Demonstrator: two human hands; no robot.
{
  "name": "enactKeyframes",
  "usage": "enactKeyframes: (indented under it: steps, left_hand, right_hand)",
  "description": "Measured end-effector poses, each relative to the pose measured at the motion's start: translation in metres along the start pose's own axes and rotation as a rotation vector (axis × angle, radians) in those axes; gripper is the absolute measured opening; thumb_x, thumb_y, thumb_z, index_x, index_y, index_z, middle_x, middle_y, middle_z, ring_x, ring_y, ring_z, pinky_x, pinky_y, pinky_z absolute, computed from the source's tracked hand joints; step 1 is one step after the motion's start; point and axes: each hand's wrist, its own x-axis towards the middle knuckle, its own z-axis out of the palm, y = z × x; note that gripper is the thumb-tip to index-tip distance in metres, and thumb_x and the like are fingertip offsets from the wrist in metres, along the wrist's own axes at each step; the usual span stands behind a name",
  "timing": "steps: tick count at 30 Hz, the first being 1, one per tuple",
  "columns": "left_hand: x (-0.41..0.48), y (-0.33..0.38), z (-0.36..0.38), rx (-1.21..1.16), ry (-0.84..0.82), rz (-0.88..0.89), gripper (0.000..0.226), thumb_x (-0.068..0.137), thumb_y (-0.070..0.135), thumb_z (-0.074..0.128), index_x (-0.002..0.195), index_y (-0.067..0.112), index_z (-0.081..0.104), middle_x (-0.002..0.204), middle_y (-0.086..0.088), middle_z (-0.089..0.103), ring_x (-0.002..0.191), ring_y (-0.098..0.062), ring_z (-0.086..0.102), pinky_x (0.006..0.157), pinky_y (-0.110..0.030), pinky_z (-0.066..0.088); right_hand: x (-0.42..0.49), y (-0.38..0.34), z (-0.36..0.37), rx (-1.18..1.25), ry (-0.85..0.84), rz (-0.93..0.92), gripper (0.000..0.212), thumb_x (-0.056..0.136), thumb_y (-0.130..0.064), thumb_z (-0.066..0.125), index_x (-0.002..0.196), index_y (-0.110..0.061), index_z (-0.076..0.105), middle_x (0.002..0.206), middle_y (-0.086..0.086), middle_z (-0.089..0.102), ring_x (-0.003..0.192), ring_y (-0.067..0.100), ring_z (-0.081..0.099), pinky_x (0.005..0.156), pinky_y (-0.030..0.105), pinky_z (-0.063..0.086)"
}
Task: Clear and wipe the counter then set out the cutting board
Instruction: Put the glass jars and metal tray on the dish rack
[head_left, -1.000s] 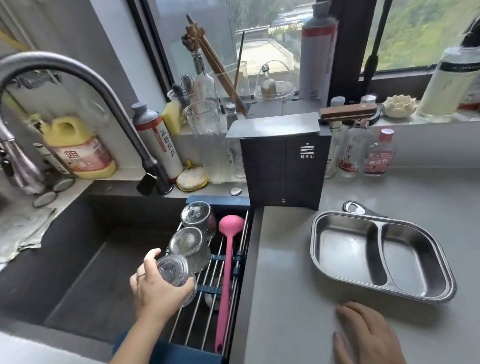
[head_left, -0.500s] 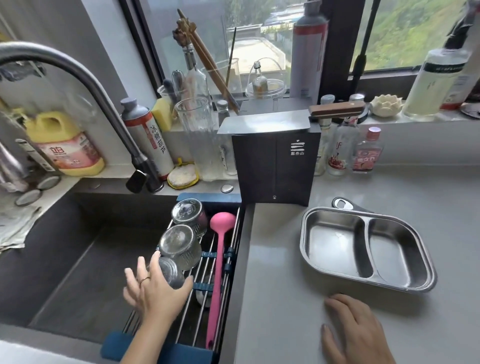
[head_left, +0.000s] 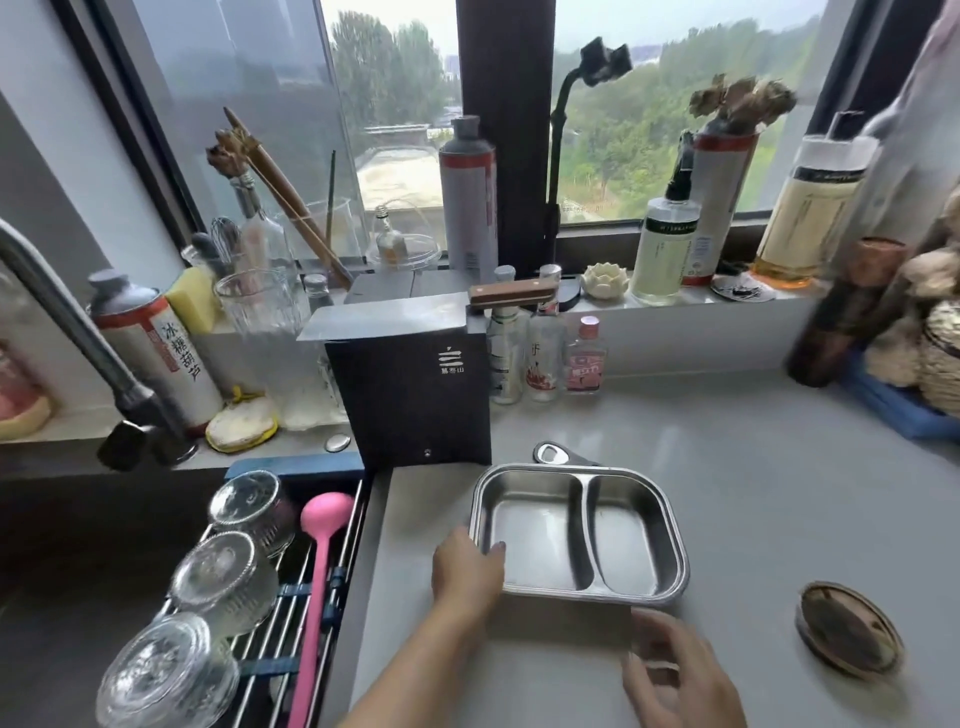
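Your left hand (head_left: 467, 569) pinches the steel tray (head_left: 579, 535) rim; your right hand (head_left: 675, 675), fingers loose and empty, hovers near, likely to clear the desk (head_left: 753, 467).

Both arms are bare with no sleeve showing, the left hand (head_left: 467, 569) and forearm uncovered to the frame edge, short plain nails on its fingers, and the right hand (head_left: 675, 670) blurred, bare, any ring too smeared to tell
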Motion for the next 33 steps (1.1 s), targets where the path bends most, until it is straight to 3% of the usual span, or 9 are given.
enactKeyframes:
  steps: [2,4,6,12,16,19,23,27,33]
  left_hand:
    - [0.003,-0.001,-0.005,-0.027,0.032,-0.004,0.007,0.078,0.005,0.055,0.083,0.007,0.059,0.084,-0.011,0.064,0.077,-0.030,0.058,0.067,-0.032,0.045]
    - [0.001,-0.009,-0.013,-0.083,0.070,0.028,0.023,0.073,0.002,0.054,0.059,0.015,0.041,0.060,-0.001,0.046,0.052,-0.017,0.040,0.049,-0.028,0.035]
    - [-0.006,-0.021,-0.028,-0.086,0.130,0.094,0.031,0.071,0.002,0.054,0.056,0.016,0.030,0.054,0.001,0.036,0.050,-0.016,0.030,0.045,-0.023,0.029]
    - [-0.041,-0.095,-0.111,-0.275,0.441,-0.017,0.034,0.070,-0.003,0.057,0.053,0.014,0.033,0.051,-0.002,0.033,0.053,-0.018,0.030,0.053,-0.033,0.029]
    - [-0.054,-0.128,-0.148,-0.377,0.705,-0.136,0.038,0.071,-0.003,0.056,0.054,0.015,0.028,0.052,-0.002,0.030,0.051,-0.018,0.027,0.051,-0.032,0.024]
    - [-0.050,-0.141,-0.166,-0.372,0.828,-0.209,0.035,0.074,0.003,0.056,0.055,0.014,0.030,0.054,-0.003,0.035,0.052,-0.023,0.032,0.052,-0.035,0.028]
    - [-0.039,-0.154,-0.181,-0.433,0.900,-0.295,0.027,0.077,0.005,0.053,0.060,0.011,0.033,0.058,-0.005,0.040,0.050,-0.021,0.034,0.046,-0.030,0.027]
    - [-0.024,-0.155,-0.186,-0.477,0.885,-0.365,0.013,0.075,0.005,0.051,0.066,0.002,0.043,0.061,-0.009,0.047,0.056,-0.027,0.043,0.050,-0.029,0.033]
    - [0.001,-0.136,-0.179,-0.776,0.807,-0.427,0.009,0.075,-0.001,0.050,0.083,-0.005,0.052,0.086,-0.015,0.055,0.069,-0.032,0.061,0.062,-0.038,0.055]
  right_hand:
    - [0.014,0.007,-0.013,0.102,-0.023,0.241,0.026,0.070,0.010,0.068,0.090,-0.005,0.068,0.080,0.015,0.068,0.060,0.011,0.063,0.068,0.013,0.050]
    - [0.022,0.007,-0.018,0.278,-0.116,0.458,0.012,0.080,0.008,0.060,0.089,0.002,0.063,0.076,0.021,0.066,0.063,0.031,0.062,0.067,0.036,0.052]
    - [0.021,0.005,-0.012,0.348,-0.211,0.536,0.008,0.083,0.007,0.057,0.080,0.001,0.060,0.069,0.023,0.064,0.061,0.031,0.060,0.059,0.037,0.048]
    - [-0.005,-0.002,0.036,0.184,-0.391,0.353,0.020,0.074,0.001,0.067,0.066,-0.017,0.067,0.066,0.011,0.072,0.065,0.028,0.069,0.069,0.037,0.055]
    - [-0.020,-0.019,0.064,0.158,-0.373,0.162,0.026,0.070,0.003,0.070,0.070,-0.023,0.067,0.066,0.001,0.072,0.056,0.005,0.065,0.057,0.008,0.048]
    - [-0.025,-0.029,0.079,0.095,-0.408,-0.015,0.037,0.065,0.009,0.070,0.080,-0.025,0.065,0.074,0.007,0.072,0.079,0.006,0.062,0.067,0.000,0.041]
    - [-0.018,-0.034,0.088,-0.099,-0.399,-0.290,0.021,0.055,0.004,0.064,0.075,0.001,0.071,0.069,0.020,0.071,0.069,0.014,0.057,0.080,-0.009,0.028]
    - [-0.021,-0.031,0.089,-0.133,-0.338,-0.417,0.039,0.057,-0.027,0.046,0.066,0.001,0.071,0.062,0.014,0.068,0.070,0.015,0.044,0.086,-0.007,0.021]
    - [-0.021,-0.027,0.092,-0.191,-0.243,-0.517,0.042,0.056,-0.029,0.041,0.064,0.000,0.071,0.060,0.013,0.068,0.069,0.016,0.042,0.072,0.008,0.034]
